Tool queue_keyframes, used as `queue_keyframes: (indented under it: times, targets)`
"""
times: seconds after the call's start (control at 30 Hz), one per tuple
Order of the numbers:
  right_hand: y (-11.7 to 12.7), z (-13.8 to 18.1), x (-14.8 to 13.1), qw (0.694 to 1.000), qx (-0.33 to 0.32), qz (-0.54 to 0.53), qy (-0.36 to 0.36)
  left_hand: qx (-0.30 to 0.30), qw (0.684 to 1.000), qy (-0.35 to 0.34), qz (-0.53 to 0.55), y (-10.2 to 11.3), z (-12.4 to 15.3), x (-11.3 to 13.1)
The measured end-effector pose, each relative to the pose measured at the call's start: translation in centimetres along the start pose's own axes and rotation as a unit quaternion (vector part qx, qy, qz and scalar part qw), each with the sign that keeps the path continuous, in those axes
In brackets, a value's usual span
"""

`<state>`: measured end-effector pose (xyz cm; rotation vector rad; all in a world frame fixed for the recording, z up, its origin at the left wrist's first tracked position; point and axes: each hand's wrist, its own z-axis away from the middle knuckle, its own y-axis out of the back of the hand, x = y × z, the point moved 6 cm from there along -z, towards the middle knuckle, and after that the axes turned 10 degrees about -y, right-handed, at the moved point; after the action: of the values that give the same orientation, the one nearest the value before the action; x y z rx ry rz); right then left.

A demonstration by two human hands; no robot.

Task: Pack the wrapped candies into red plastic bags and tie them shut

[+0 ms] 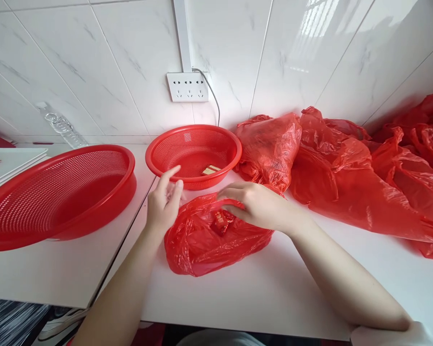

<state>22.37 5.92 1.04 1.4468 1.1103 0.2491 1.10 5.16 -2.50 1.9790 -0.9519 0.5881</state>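
A red plastic bag (pixel 202 245) lies opened out on the white table in front of me, with a small red wrapped packet (pixel 222 222) inside it. My left hand (pixel 164 204) is at the bag's left rim, thumb and forefinger apart. Something pale and translucent shows behind its fingers, too blurred to name. Over the bag's far right side, close to the packet, is my right hand (pixel 250 204), its fingers stretched out and nothing visible in them. Just beyond both hands stands a red perforated basket (pixel 193 134) holding a few flat yellowish pieces (pixel 211 169).
A larger red basket (pixel 128 185) stands on the left, near white trays (pixel 16 163) and a clear plastic bottle (pixel 63 125). Full red bags (pixel 269 146) crowd the right side against the tiled wall. A power socket (pixel 187 87) with a cable is behind the basket.
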Motion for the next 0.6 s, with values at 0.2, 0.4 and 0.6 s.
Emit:
queue_keyframes:
  times: [0.2,0.4,0.6]
  targets:
    - [-0.3,0.0,0.8,0.998,-0.029,0.046,-0.038,-0.01,0.988,0.112,-0.107,0.5,-0.4,-3.4]
    - [0.3,-0.2,1.1,0.997,0.013,0.064,-0.033,-0.045,0.986,0.145,-0.073,0.2,-0.2,-3.4]
    - [-0.2,-0.8,2.2,0.996,0.03,0.075,-0.039,-0.19,0.958,0.215,0.032,-0.2,0.3,-3.2]
